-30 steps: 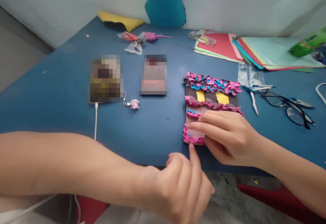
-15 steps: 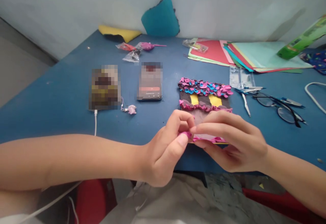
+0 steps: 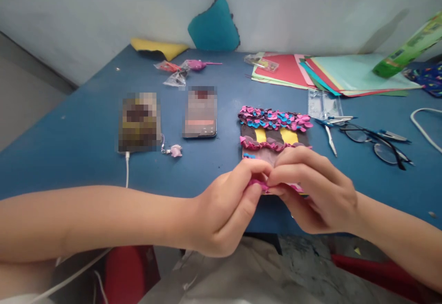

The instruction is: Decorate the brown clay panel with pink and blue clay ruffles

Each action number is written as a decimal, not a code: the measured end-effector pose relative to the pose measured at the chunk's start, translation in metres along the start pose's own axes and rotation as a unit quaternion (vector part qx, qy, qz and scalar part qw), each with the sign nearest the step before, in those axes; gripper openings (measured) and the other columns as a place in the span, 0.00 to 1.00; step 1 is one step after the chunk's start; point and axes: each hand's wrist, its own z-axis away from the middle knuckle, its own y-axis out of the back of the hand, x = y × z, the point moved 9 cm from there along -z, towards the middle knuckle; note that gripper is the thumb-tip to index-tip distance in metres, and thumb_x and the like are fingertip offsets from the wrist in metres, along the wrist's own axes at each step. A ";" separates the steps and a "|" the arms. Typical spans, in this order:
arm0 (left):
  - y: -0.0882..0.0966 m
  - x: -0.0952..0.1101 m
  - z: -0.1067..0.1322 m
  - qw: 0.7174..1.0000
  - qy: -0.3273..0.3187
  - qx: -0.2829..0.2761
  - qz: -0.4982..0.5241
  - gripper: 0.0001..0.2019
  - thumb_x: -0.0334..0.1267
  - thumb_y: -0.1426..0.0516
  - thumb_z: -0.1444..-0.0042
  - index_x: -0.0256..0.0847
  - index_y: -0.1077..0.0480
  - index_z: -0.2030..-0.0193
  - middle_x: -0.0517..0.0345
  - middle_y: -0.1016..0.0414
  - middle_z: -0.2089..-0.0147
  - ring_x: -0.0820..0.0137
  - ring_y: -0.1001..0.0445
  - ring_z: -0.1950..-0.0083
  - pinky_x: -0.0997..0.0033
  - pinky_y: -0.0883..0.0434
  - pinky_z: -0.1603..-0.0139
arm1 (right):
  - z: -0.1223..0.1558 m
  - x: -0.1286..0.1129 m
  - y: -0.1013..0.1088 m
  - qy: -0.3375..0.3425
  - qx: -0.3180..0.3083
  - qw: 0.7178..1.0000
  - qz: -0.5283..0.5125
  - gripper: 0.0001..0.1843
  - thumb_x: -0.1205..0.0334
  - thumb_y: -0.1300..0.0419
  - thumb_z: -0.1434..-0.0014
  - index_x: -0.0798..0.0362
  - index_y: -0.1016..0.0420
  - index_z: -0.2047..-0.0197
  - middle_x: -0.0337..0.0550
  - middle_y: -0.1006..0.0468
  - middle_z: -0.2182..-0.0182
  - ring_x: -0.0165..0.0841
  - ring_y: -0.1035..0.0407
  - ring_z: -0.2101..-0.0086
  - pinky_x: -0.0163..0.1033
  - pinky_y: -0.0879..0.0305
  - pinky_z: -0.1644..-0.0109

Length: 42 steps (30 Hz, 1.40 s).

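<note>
1. My left hand (image 3: 224, 212) and my right hand (image 3: 317, 193) meet fingertip to fingertip at the near edge of the blue desk (image 3: 86, 124), a little right of its middle.
2. The left grip is pressed together. Thumb and forefinger pinch a pink ruffle strip (image 3: 258, 184) that runs along the near end of a brown foam card (image 3: 272, 136), which is trimmed with pink and blue ruffles and two yellow stripes.
3. The right grip is curled shut on the same near end of the card, touching the left fingertips, and it hides the card's near right corner.
4. The card lies straight beyond both grips. Its long axis appears to run away from me, from the near edge of the desk towards the far edge, with the thickest ruffled band at the far end. Both hands are equally close to it, one on each side. I cannot tell whether the near end is raised off the desk.
5. Left of the card lie a phone on a white cable (image 3: 140, 122) and a second phone (image 3: 200, 113). Black-framed glasses (image 3: 376, 140) lie to its right. Coloured paper sheets (image 3: 331, 71) sit towards the far right corner.
6. I can read no writing. Both phone screens are blurred, and the print on the green packet (image 3: 407, 50) is too small.
</note>
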 end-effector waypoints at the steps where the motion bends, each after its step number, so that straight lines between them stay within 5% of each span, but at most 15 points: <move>1: 0.001 0.004 -0.001 1.000 -0.017 -0.001 -0.026 0.10 0.29 0.60 0.36 0.33 0.42 0.52 0.52 0.35 0.63 0.71 0.32 0.61 0.70 0.30 0.60 | 0.000 0.005 0.004 -0.023 0.008 0.999 -0.046 0.05 0.69 0.50 0.36 0.52 0.35 0.64 0.42 0.32 0.72 0.30 0.35 0.72 0.36 0.35 0.70; 5: -0.003 0.019 0.000 0.983 -0.111 -0.018 -0.146 0.10 0.27 0.58 0.41 0.33 0.37 0.61 0.55 0.36 0.72 0.72 0.37 0.71 0.72 0.35 0.73 | 0.003 0.040 0.036 -0.128 0.110 0.971 -0.172 0.14 0.58 0.53 0.33 0.50 0.40 0.71 0.36 0.39 0.78 0.28 0.42 0.78 0.36 0.40 0.75; 9: -0.034 0.040 0.020 0.886 -0.309 -0.080 -0.337 0.09 0.31 0.50 0.45 0.36 0.34 0.74 0.61 0.43 0.82 0.72 0.45 0.82 0.68 0.52 0.82 | 0.008 0.067 0.049 -0.158 0.092 0.983 -0.023 0.19 0.57 0.51 0.33 0.51 0.36 0.76 0.35 0.35 0.83 0.25 0.40 0.81 0.33 0.43 0.78; 12: -0.041 0.043 0.027 0.854 -0.342 -0.051 -0.388 0.11 0.32 0.48 0.45 0.35 0.32 0.78 0.63 0.44 0.84 0.73 0.47 0.84 0.68 0.56 0.84 | 0.015 0.085 0.042 -0.178 0.062 0.981 0.046 0.07 0.61 0.41 0.40 0.52 0.29 0.69 0.35 0.26 0.78 0.24 0.35 0.80 0.30 0.38 0.77; 20: -0.049 0.033 0.025 0.821 -0.298 -0.075 -0.481 0.13 0.31 0.43 0.49 0.22 0.26 0.60 0.58 0.33 0.82 0.72 0.41 0.84 0.68 0.51 0.86 | 0.029 0.092 0.032 -0.189 0.063 0.979 0.045 0.13 0.60 0.36 0.44 0.52 0.33 0.76 0.36 0.24 0.80 0.25 0.33 0.79 0.30 0.36 0.77; 26: -0.051 0.024 0.022 0.810 -0.256 -0.099 -0.518 0.13 0.32 0.44 0.45 0.21 0.27 0.58 0.55 0.29 0.80 0.72 0.37 0.84 0.69 0.46 0.87 | 0.026 0.086 0.030 -0.161 0.021 0.985 0.066 0.12 0.65 0.48 0.35 0.52 0.30 0.70 0.36 0.25 0.79 0.23 0.34 0.80 0.29 0.39 0.77; 31: -0.054 0.022 0.024 0.813 -0.252 -0.125 -0.510 0.14 0.31 0.44 0.46 0.20 0.28 0.57 0.53 0.28 0.78 0.70 0.36 0.83 0.68 0.47 0.86 | 0.029 0.088 0.029 -0.160 0.038 0.983 0.076 0.06 0.66 0.38 0.42 0.52 0.32 0.70 0.36 0.24 0.77 0.23 0.37 0.81 0.29 0.38 0.77; 37: -0.061 0.020 0.027 0.798 -0.257 -0.158 -0.522 0.13 0.32 0.43 0.46 0.22 0.27 0.57 0.52 0.27 0.77 0.71 0.36 0.82 0.68 0.46 0.85 | 0.030 0.090 0.019 -0.152 -0.001 0.987 0.049 0.12 0.68 0.42 0.41 0.51 0.42 0.72 0.33 0.31 0.80 0.23 0.40 0.82 0.27 0.40 0.79; 42: -0.062 0.023 0.029 0.791 -0.289 -0.151 -0.517 0.13 0.32 0.42 0.46 0.22 0.26 0.59 0.52 0.27 0.77 0.72 0.37 0.83 0.69 0.47 0.87 | 0.029 0.087 0.015 -0.151 -0.019 0.988 0.026 0.15 0.68 0.41 0.42 0.50 0.46 0.74 0.28 0.36 0.84 0.19 0.50 0.87 0.26 0.52 0.85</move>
